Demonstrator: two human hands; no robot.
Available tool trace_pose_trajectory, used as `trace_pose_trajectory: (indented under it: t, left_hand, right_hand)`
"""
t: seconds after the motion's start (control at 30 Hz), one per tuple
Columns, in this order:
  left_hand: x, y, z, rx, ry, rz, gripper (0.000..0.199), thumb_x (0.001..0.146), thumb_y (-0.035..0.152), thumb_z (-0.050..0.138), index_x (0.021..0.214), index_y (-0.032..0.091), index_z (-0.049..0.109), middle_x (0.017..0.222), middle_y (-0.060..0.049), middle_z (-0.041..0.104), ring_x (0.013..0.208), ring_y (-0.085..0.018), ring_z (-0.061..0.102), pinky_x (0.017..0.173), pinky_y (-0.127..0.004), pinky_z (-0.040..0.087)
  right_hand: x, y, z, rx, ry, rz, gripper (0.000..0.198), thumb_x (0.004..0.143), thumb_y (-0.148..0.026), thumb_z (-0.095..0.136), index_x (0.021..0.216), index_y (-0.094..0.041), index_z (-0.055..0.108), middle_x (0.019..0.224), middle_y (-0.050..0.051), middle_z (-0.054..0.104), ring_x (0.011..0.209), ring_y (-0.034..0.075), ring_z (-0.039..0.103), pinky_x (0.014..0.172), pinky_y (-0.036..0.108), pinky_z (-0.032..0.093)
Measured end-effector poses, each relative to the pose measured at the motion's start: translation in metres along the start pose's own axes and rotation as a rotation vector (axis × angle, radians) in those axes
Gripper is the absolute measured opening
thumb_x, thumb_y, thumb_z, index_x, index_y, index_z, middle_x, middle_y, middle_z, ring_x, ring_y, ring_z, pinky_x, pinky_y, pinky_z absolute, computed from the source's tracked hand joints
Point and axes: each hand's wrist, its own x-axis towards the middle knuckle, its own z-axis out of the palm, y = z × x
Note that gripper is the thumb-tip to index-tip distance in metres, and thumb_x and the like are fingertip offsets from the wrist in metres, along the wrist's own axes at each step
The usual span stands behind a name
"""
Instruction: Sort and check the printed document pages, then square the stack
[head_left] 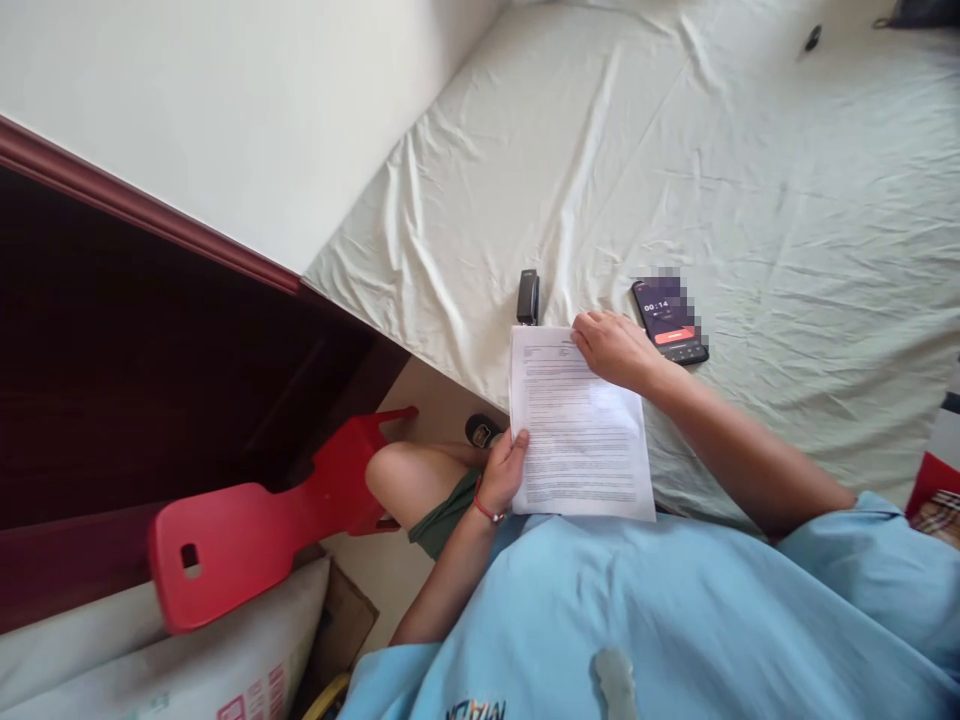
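Observation:
A small stack of printed paper sheets (pixel 585 430) lies at the edge of the cloth-covered surface, close to my body. My left hand (pixel 504 470) grips its left edge, thumb on top and the other fingers hidden underneath. At the top edge, my right hand (pixel 611 347) has its fingers curled together on the paper near the upper right corner. Just beyond the sheets is a black stapler (pixel 529 295), apart from both hands. Right of my right hand rests a phone (pixel 660 312) with a timer on its screen.
A wrinkled pale sheet (pixel 787 200) covers the wide surface ahead. To the left are a white wall (pixel 225 120), a dark wooden panel (pixel 135 340) and a red plastic chair (pixel 217 550). White sacks (pixel 247 650) lie below the chair. A small black object (pixel 813 39) sits far off.

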Motion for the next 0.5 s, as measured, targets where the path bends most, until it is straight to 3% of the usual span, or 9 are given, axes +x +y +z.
trace_pose_trajectory:
  t: [0.13,0.27,0.33,0.5]
  left_hand:
    - [0.005,0.0,0.003,-0.128,-0.074,-0.078,0.058,0.08,0.062,0.076,0.112,0.014,0.074,0.112,-0.013,0.075,0.11,-0.029,0.069,0.098,-0.041,0.053]
    - [0.006,-0.003,0.009,-0.188,-0.175,-0.156,0.059,0.08,0.063,0.076,0.108,0.011,0.075,0.103,-0.016,0.076,0.107,-0.031,0.07,0.098,-0.043,0.052]
    - [0.008,-0.004,0.01,-0.178,-0.159,-0.167,0.061,0.079,0.065,0.075,0.106,0.011,0.075,0.101,-0.015,0.076,0.104,-0.031,0.07,0.097,-0.043,0.052]
    - [0.013,0.011,0.004,0.101,-0.044,0.036,0.055,0.085,0.065,0.068,0.109,0.015,0.072,0.11,-0.011,0.074,0.099,-0.024,0.067,0.087,-0.033,0.05]
  right_hand:
    - [0.015,0.003,0.01,-0.017,-0.038,0.003,0.036,0.106,-0.036,0.036,0.115,-0.013,0.063,0.119,0.018,0.068,0.108,0.032,0.061,0.087,0.041,0.042]
    - [0.027,0.005,0.014,0.047,-0.062,-0.04,0.037,0.106,-0.034,0.034,0.111,-0.014,0.064,0.114,0.016,0.07,0.102,0.028,0.064,0.085,0.037,0.042]
    - [0.029,0.006,0.014,0.086,-0.073,-0.018,0.036,0.106,-0.033,0.033,0.107,-0.015,0.065,0.11,0.015,0.072,0.097,0.027,0.065,0.081,0.035,0.042]
    - [0.03,0.007,0.012,0.103,-0.07,0.043,0.036,0.106,-0.032,0.033,0.104,-0.016,0.065,0.107,0.015,0.073,0.095,0.027,0.066,0.077,0.034,0.04]
